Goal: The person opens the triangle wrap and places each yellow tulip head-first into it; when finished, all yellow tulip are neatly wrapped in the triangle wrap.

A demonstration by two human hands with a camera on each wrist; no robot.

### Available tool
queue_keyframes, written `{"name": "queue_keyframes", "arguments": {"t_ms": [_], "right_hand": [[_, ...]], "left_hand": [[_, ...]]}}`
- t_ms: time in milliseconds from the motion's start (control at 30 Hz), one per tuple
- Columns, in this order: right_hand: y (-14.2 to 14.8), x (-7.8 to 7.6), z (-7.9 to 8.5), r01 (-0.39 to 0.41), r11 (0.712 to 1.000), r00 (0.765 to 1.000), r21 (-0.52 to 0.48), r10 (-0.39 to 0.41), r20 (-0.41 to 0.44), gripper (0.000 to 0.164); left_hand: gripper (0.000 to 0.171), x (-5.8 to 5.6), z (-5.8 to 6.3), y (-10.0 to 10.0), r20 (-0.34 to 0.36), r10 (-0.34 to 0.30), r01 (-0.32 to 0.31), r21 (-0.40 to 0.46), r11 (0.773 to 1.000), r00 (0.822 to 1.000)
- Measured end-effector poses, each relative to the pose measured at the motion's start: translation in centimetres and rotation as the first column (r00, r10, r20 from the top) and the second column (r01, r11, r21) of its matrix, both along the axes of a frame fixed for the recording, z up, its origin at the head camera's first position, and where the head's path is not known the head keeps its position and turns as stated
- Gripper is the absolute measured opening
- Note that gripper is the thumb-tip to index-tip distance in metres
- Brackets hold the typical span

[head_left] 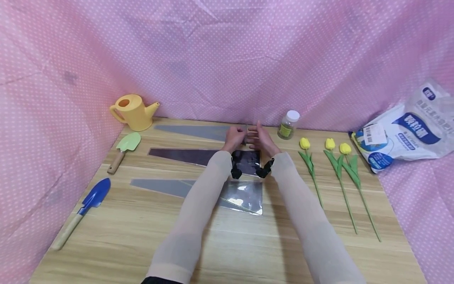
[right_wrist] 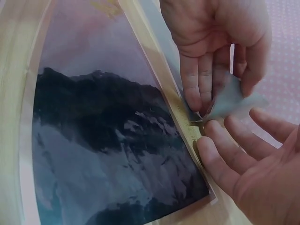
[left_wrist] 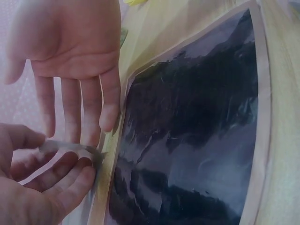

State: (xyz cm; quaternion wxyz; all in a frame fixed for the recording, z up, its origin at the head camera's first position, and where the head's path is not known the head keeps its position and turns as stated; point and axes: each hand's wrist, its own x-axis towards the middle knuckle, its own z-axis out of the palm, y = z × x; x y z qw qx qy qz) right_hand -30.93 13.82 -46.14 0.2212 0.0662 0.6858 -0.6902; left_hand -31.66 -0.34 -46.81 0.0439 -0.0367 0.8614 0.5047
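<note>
Grey translucent tapered plastic sleeve [head_left: 191, 132], far side of wooden desk [head_left: 124, 240], wide end pinched in left hand's [head_left: 235, 139] grip, right hand [head_left: 264, 141] straight-fingered alongside, clasping nothing; thin film might crease if tugged unevenly.

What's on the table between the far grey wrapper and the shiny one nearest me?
In the head view, a dark purple wrapper lies between the far grey wrapper and the near shiny wrapper, with the left arm reaching over it.
</note>
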Motion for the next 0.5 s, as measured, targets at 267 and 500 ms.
{"name": "queue_keyframes", "arguments": {"t_ms": [267,500], "right_hand": [[-0.25,-0.41,-0.19,0.025,0.995,1.000,0.092,-0.026,0.001,0.064],[-0.64,-0.71,-0.11,0.062,0.990,0.998,0.127,-0.063,-0.002,0.055]], "left_hand": [[0.020,0.00,0.00,-0.28,-0.025,0.064,-0.065,-0.052,0.997,0.998],[0.015,0.38,-0.26,-0.12,0.008,0.130,-0.130,0.065,0.989,0.992]]}}
